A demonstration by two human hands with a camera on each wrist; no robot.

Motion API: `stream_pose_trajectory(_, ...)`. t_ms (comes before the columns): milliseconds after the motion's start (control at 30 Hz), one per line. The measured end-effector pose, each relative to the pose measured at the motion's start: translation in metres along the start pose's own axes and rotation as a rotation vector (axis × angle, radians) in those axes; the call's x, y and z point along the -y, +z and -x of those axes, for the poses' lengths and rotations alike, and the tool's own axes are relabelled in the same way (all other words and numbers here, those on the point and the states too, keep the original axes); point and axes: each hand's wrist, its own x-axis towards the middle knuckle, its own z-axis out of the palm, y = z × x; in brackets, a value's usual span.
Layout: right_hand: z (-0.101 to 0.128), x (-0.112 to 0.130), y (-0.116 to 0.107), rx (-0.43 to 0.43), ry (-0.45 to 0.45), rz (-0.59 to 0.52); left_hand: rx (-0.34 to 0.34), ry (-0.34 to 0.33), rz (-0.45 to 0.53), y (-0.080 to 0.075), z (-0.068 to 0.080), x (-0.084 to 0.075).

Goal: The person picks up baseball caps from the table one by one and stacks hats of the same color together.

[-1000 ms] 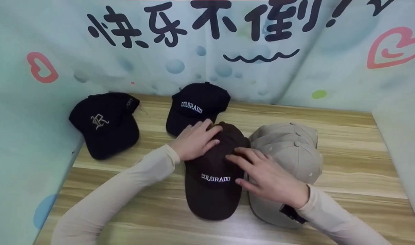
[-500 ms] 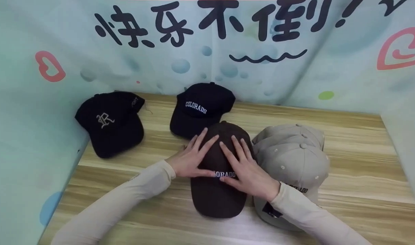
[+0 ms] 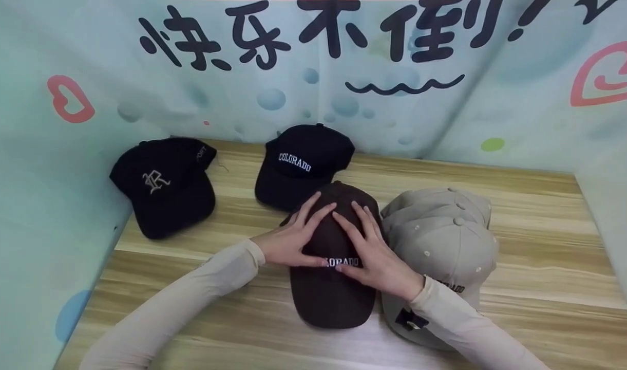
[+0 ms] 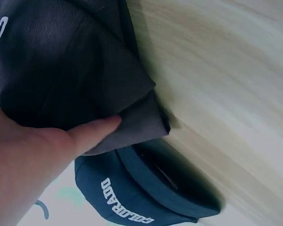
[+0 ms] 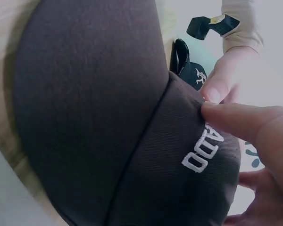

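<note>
1. Two hands, left hand (image 3: 287,241) and right hand (image 3: 377,252), rested flat, fingers straight and gripping nothing, on the brown cap (image 3: 331,303).
2. Brown cap lay mid-table; beige caps (image 3: 447,241) at 3 o'clock, navy cap (image 3: 300,159) at 12.

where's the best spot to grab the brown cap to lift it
Probably the brim of the brown cap, from the near edge of the table. It is stiff, juts out free, and no hand covers it. The left hand and right hand lie flat on the soft crown, which would just crumple, with the beige caps close on its right.
</note>
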Motion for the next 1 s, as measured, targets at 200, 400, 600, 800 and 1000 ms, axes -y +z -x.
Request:
stream_pose_trajectory(200,-0.003,0.001,0.004,-0.01,-0.032,-0.029,-0.028,0.042,0.057,-0.003,0.003,0.007)
stream_pose_trajectory(400,-0.005,0.002,-0.001,0.022,-0.022,-0.078,0.004,0.059,0.116,-0.011,0.005,0.013)
stream_pose_trajectory(600,-0.003,0.002,-0.021,0.002,0.016,-0.109,0.011,0.101,0.149,-0.032,0.003,0.023)
stream_pose_trajectory(800,-0.005,0.005,-0.057,-0.02,0.019,-0.059,-0.068,-0.049,0.031,-0.061,-0.011,0.036)
stream_pose_trajectory(1000,-0.005,0.004,-0.09,0.042,-0.029,-0.017,-0.098,-0.14,-0.122,-0.083,-0.037,0.051)
